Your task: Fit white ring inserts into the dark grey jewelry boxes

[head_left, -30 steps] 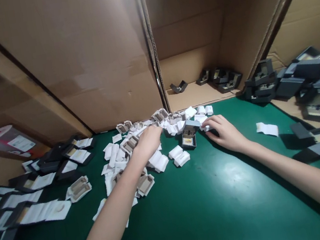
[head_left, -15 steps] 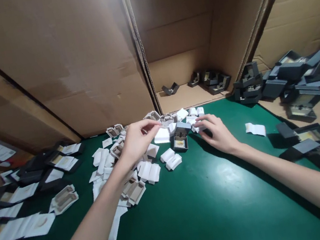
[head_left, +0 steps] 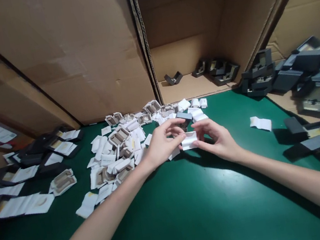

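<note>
Tall brown cardboard panels (head_left: pixel 96 52) fill the back, and out in front spreads the smooth green tabletop (head_left: pixel 223 207)! Over on the right, a jumbled heap of dark grey hinged boxes (head_left: pixel 309 59), several with lids raised; across on the left, a cluster of black boxes with white leaflets (head_left: pixel 31 149). Left of centre, a big scatter of white folded-paper inserts (head_left: pixel 99 144), some showing brownish hollows, running right up to the cardboard. And the hands, close together mid-table: left hand (head_left: pixel 163 142) pinched narrow, right hand (head_left: pixel 217 141) curled, thumb and fingers drawn in. Just behind them, a small dark box with a raised lid (head_left: pixel 184 118), partly hidden by the left fingers. Well to the right lies a single creased white paper slip (head_left: pixel 260 123). Smallest of all, a little white folded paper piece (head_left: pixel 188 142), held between both hands above the green, left thumb at one end, right thumb at the other!
</note>
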A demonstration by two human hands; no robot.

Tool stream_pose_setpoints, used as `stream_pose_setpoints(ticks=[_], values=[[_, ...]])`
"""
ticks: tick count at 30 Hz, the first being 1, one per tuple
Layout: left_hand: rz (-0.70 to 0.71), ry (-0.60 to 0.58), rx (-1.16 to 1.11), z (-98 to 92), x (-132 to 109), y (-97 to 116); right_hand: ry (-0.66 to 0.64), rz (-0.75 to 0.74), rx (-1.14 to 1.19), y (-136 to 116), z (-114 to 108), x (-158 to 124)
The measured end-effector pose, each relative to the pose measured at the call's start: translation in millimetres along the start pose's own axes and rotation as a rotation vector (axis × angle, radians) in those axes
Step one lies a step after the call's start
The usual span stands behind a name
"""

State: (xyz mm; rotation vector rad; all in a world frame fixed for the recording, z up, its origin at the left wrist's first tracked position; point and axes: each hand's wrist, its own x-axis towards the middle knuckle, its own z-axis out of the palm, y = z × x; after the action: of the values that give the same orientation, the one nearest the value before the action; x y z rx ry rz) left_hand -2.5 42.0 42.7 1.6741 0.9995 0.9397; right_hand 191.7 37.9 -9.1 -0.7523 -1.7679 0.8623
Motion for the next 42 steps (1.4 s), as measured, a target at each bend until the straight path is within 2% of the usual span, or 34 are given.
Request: stream_pose_setpoints(ticks=[3, 7, 8, 10, 13, 16, 21, 25, 31, 36, 42], values=[[0.088, 0.018, 0.099, 0.8, 0.0, -1.5, 0.052, 0.072, 0.029, 2.6, 0.0, 2.1], [0.241, 0.208, 0.538, -6.1, -0.1, -4.8, 0.182, 0.132, 0.106, 8.4, -2.4, 5.3], [0.272, 0.204, 0.656, -8.0, -0.5, -5.7, 0.210, 0.138, 0.121, 9.7, -3.4, 5.9], [0.306, 0.113, 0.849, -10.5, -1.6, -7.7, 0.264, 0.143, 0.139, 11.6, -5.5, 7.0], [0.271, -0.035, 1.010, -10.2, -3.7, -11.9, 0.285, 0.148, 0.130, 11.9, -8.0, 8.1], [0.222, -0.096, 1.026, -5.8, -5.8, -15.4, 0.253, 0.091, 0.006, 9.5, -9.5, 7.6], [0.235, -0.138, 0.898, 5.4, -10.9, -11.4, 0.122, -0.129, -0.314, 2.5, -9.6, 5.1], [0.263, -0.096, 0.881, 11.8, -15.3, -6.2, 0.036, -0.256, -0.391, -0.6, -8.6, 5.4], [0.387, -0.064, 0.990, 13.8, -16.7, -7.9, 0.028, -0.269, -0.479, 2.7, -8.7, 6.5], [0.454, -0.126, 1.087, 16.3, -18.1, -11.5, -0.017, -0.312, -0.623, 6.9, -7.0, 4.6], [0.459, -0.185, 1.269, 17.8, -18.0, -13.3, -0.023, -0.359, -0.890, 4.5, -5.4, 3.3]])
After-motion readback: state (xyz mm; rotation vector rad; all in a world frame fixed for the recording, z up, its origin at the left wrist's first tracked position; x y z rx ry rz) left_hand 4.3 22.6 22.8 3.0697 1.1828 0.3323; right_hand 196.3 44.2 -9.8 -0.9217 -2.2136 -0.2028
